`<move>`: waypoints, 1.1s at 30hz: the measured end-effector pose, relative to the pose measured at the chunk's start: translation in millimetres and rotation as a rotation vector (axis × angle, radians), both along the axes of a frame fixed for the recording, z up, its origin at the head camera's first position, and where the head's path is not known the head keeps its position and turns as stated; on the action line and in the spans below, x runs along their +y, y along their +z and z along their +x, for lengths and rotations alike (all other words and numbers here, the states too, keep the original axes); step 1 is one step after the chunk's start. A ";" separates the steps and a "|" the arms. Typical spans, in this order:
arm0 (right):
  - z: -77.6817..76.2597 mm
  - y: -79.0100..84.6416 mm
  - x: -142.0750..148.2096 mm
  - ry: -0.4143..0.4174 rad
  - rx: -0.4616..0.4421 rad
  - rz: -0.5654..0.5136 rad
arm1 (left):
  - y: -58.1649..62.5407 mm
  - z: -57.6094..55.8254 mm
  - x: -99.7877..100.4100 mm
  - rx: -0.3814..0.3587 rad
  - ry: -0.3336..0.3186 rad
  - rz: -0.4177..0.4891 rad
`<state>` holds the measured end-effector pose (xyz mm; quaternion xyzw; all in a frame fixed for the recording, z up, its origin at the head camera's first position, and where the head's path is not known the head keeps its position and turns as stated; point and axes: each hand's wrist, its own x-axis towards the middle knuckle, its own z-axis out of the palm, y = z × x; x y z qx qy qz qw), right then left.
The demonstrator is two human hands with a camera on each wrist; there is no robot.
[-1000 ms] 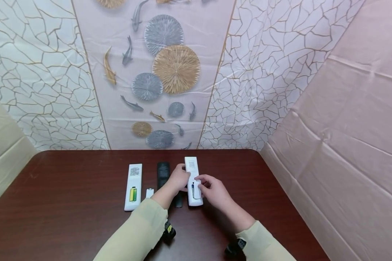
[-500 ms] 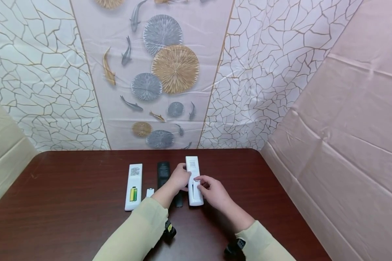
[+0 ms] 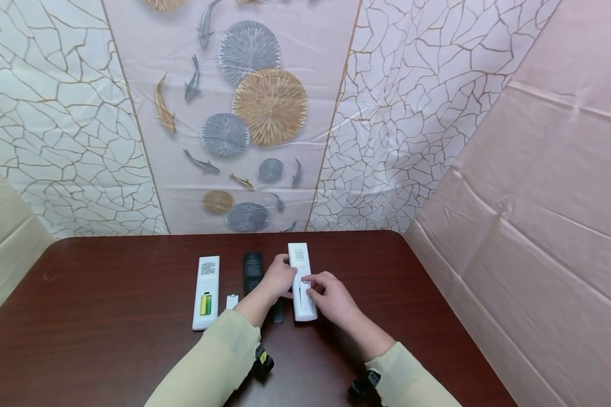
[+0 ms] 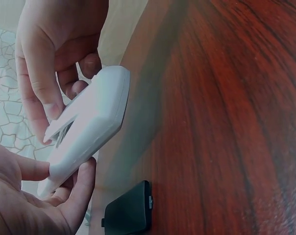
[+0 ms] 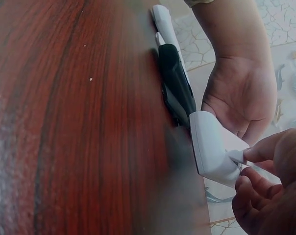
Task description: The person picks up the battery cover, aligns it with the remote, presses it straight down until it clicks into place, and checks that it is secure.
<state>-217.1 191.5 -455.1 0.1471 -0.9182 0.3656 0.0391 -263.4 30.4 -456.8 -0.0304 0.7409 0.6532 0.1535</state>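
A white remote control (image 3: 298, 257) is held back side up, tilted above the table in the left wrist view. My left hand (image 3: 279, 277) grips its left edge, thumb on top and fingers underneath. With thumb and fingertips, my right hand (image 3: 332, 295) pinches a white battery cover (image 3: 306, 295) at the remote's battery compartment. The cover stands at a slant, one edge raised, as the left wrist view shows; a narrow dark gap runs along its side. Most of the compartment's inside is hidden under it.
Left on the table lies another white remote (image 3: 202, 316) with its compartment uncovered and green-yellow batteries (image 3: 206, 304) inside. Beside it are a loose white cover (image 3: 232, 301) and a black remote (image 3: 253, 265), partly behind my left arm. A black cover (image 4: 129, 210) lies near the held remote.
The white cover has shifted left over the compartment, narrowing the dark opening beside it. Both hands keep nearly the same place; the head view has shifted slightly.
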 end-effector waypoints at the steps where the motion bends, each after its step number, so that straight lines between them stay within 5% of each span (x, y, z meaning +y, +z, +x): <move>1: -0.2 0.2 -0.4 -0.005 -0.001 0.002 | 0.4 0.2 -0.2 0.001 -0.001 0.001; 23: -5.8 -4.1 -4.4 -0.039 -0.012 -0.009 | 0.5 0.4 -4.6 0.007 0.011 0.001; 27: -11.4 -6.4 -4.5 -0.099 -0.077 -0.089 | 1.9 0.1 -5.2 0.010 0.011 0.004; 33: -15.9 -5.2 -5.2 -0.136 -0.289 -0.345 | 3.9 -0.1 -5.0 0.020 0.006 -0.004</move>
